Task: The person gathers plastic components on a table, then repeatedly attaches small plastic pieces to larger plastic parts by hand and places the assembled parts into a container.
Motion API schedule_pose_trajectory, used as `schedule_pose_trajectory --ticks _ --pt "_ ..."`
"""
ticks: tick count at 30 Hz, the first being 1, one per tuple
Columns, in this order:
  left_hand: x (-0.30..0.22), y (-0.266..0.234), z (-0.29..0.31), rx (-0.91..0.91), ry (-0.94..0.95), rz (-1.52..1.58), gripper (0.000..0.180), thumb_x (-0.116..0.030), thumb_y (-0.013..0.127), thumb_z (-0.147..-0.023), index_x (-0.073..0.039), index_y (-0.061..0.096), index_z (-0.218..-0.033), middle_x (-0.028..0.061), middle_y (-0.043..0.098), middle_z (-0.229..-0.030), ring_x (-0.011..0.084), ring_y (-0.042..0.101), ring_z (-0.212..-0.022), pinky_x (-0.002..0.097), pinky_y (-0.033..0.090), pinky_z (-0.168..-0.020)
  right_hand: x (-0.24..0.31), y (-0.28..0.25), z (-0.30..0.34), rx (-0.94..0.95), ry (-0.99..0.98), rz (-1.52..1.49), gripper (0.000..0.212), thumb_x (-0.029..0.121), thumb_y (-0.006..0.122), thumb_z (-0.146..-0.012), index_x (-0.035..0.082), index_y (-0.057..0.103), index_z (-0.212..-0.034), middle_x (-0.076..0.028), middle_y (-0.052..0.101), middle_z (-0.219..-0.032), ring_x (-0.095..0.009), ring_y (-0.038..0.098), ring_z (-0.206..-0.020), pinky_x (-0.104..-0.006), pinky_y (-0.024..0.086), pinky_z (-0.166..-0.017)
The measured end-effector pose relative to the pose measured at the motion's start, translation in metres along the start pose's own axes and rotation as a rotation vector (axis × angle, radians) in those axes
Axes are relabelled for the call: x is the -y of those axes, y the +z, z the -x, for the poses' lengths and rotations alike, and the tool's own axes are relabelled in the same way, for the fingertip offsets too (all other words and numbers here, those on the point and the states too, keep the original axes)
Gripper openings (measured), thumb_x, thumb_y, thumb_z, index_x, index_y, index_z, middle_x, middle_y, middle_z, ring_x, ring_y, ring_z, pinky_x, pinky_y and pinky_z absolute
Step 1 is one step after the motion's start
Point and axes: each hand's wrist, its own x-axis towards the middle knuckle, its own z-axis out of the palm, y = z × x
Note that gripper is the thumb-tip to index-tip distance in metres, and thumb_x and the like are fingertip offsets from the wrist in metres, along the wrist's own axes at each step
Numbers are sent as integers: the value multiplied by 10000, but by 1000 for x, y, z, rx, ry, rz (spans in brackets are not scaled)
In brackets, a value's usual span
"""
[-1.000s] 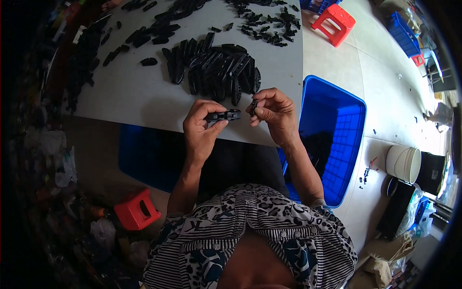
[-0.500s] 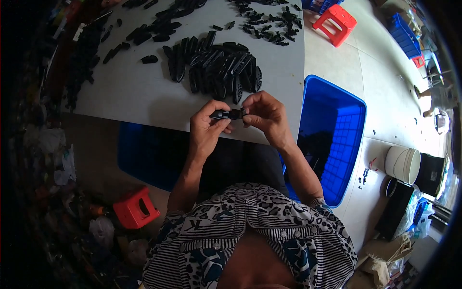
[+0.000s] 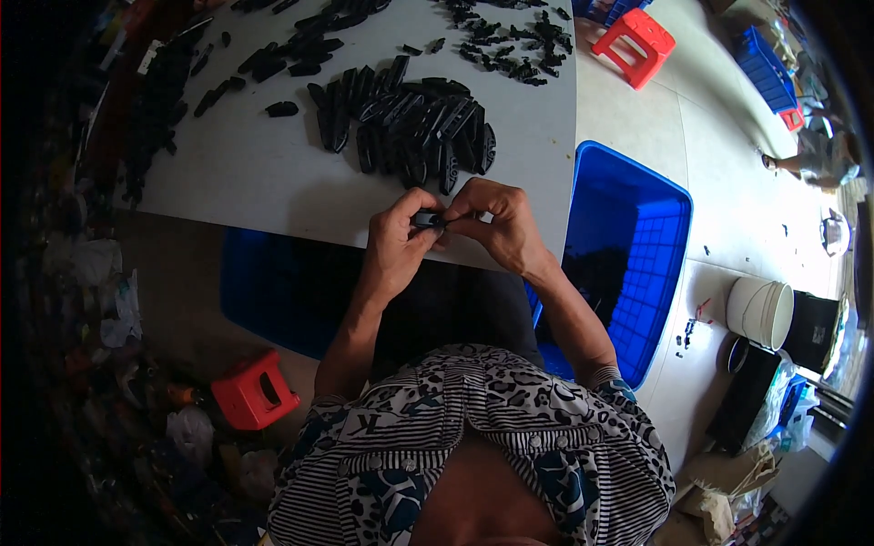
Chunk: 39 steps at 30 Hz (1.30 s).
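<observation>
Just over the near edge of the white table (image 3: 300, 205), my left hand (image 3: 396, 238) is closed on a small black plastic part (image 3: 425, 219). My right hand (image 3: 503, 223) meets it from the right, thumb and forefinger pinched at the part's end. Whether those fingers grip the same part or a second small piece is hidden. Right beyond my hands lies a heap of long black plastic parts (image 3: 419, 123). One single black part (image 3: 282, 109) rests left of the heap.
Smaller black pieces (image 3: 510, 41) lie scattered at the table's far right. Blue crates stand right (image 3: 678, 264) and under the near edge (image 3: 264, 309). Red stools (image 3: 255, 389) (image 3: 635, 47) and a white bucket (image 3: 759, 311) are on the floor. Another person (image 3: 819, 159) is at far right.
My right hand has moved left and closed in on my left hand, covering more of the black part. My left hand has shifted slightly right. The person at far right has moved.
</observation>
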Motion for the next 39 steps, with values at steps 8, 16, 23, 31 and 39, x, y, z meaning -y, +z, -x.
schedule_pose_trajectory --ticks 8,16,23,31,39 --pt "7 -3 2 97 -15 209 147 69 588 -819 37 537 -953 74 611 -861 147 662 -748 250 565 -681 -2 -1 -3 38 -33 -37 95 -40 703 -695 16 659 -759 -41 539 -782 -144 552 -709 -270 444 -610" --pt "10 -3 4 61 -81 232 128 -107 573 -907 16 550 -931 68 599 -832 126 635 -704 255 560 -626 -5 10 1 -22 52 -23 85 20 709 -741 19 636 -782 -34 543 -785 -119 528 -705 -256 427 -624" --pt "9 -2 8 37 -60 223 154 -145 547 -924 7 551 -907 61 595 -758 133 627 -603 236 530 -527 -4 8 2 -7 50 89 156 100 692 -775 -4 595 -840 -120 559 -813 -268 580 -727 -350 460 -639" --pt "12 -4 16 -54 49 322 145 -114 511 -905 19 568 -896 68 610 -773 122 619 -618 232 523 -537 10 14 6 78 -22 142 165 113 665 -818 -5 583 -899 -126 557 -852 -265 569 -763 -345 464 -667" --pt "1 0 16 -75 20 233 113 -72 531 -888 27 566 -930 84 619 -796 120 626 -697 256 546 -641 5 14 10 -41 -110 155 165 -3 697 -704 0 579 -819 -95 546 -889 -216 577 -810 -317 491 -709"
